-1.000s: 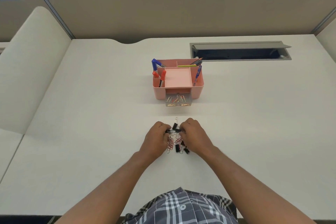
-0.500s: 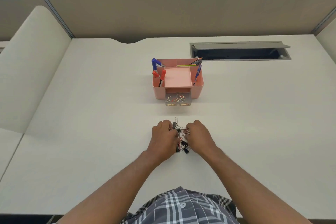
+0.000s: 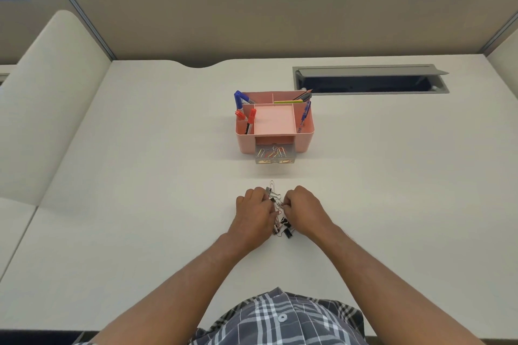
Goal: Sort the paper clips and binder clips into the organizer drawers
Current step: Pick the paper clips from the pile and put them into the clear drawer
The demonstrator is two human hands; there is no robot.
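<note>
A small pile of paper clips and black binder clips (image 3: 281,221) lies on the white desk between my hands. My left hand (image 3: 253,214) rests on the pile's left side with its fingers curled onto the clips. My right hand (image 3: 304,211) pinches clips at the pile's right side. What each finger grips is hidden. Beyond the pile stands a pink desk organizer (image 3: 274,123). Its clear bottom drawer (image 3: 276,154) is pulled out and holds several coloured paper clips.
The organizer's side slots hold blue and red markers (image 3: 242,110), pencils and a pen. An open grey cable hatch (image 3: 370,80) is set into the desk behind it at the right. A beige partition wall runs along the back.
My left hand has slid right and forward over the pile, covering more of the clips. My right hand has shifted slightly right. The clips between them are bunched closer.
</note>
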